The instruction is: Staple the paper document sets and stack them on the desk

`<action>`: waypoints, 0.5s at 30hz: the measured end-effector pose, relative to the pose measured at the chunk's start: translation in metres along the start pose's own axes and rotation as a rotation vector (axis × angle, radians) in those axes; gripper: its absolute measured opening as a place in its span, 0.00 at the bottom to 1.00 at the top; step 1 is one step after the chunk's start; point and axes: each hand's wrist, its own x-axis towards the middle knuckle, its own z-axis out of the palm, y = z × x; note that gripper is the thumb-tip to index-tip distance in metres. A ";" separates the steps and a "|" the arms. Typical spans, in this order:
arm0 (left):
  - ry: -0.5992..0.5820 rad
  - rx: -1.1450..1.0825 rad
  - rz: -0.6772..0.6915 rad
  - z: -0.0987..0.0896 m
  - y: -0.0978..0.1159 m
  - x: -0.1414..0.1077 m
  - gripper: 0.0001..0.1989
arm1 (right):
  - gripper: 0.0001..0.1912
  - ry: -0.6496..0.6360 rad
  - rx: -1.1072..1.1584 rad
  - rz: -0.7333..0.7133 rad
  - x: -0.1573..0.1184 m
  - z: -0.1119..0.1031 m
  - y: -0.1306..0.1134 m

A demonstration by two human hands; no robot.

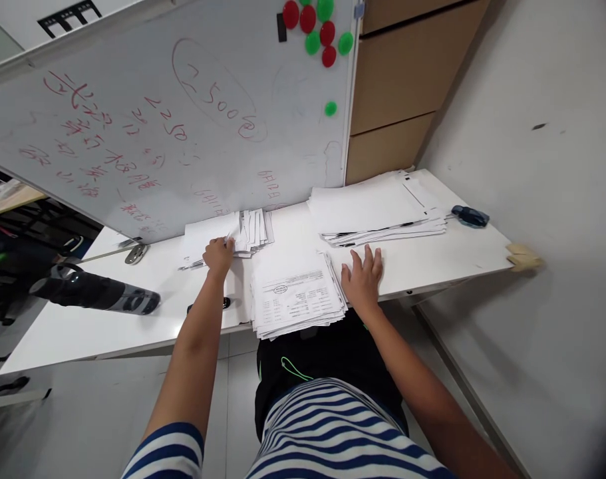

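My left hand [219,255] is over the left paper pile [210,229], its fingers closed on the edge of a sheet. Beside those fingers, folded or uneven paper slips [254,229] fan out to the right. My right hand [362,276] lies with fingers spread on the white table, holding nothing, just right of a stack of printed sheets [297,299]. That stack sits in front of my body and overhangs the table's front edge a little. Its top sheet carries printed text and a round stamp. Farther back, a larger paper stack [367,206] lies slightly askew.
A whiteboard [223,120] with red writing and round magnets stands behind the papers. Cardboard boxes [397,73] are stacked beside it. On the table [98,332] are a dark bottle [100,293] lying at left, a grey mouse-like object [136,253] and a dark blue object [469,216] at right.
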 end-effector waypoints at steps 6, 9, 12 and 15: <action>-0.001 -0.096 0.023 0.000 -0.002 0.000 0.26 | 0.23 0.006 -0.008 0.001 0.000 0.000 0.000; 0.004 -0.122 0.015 0.001 -0.003 -0.002 0.24 | 0.23 0.006 -0.011 0.002 0.000 -0.001 0.000; 0.005 -0.120 0.014 0.001 -0.003 -0.003 0.23 | 0.23 0.008 -0.007 0.001 0.000 -0.001 -0.001; 0.026 -0.170 -0.001 -0.001 -0.005 -0.003 0.20 | 0.23 0.002 0.001 0.002 0.000 -0.001 -0.001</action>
